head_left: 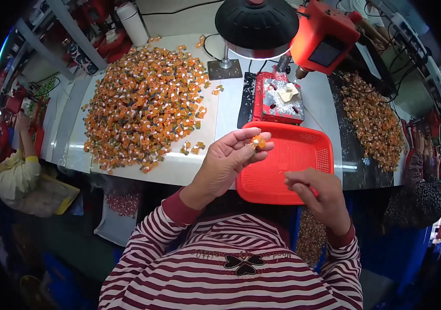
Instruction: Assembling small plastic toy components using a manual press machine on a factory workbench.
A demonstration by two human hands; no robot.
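My left hand is above the left side of a red plastic basket. Its thumb and fingertips pinch a small orange-and-white plastic piece. Over the basket's right front corner, my right hand is curled closed, apart from the left. A bit of red shows under its fingers; whether it is a tool handle or something else cannot be made out. On the table to the left lies a large heap of similar small orange, white and dark green pieces, with a few loose ones near my left hand.
Behind the basket stands a red machine above a red base strewn with white flakes. A black lamp hangs beside it. Another heap of pieces covers the dark surface at right. A person works at far left.
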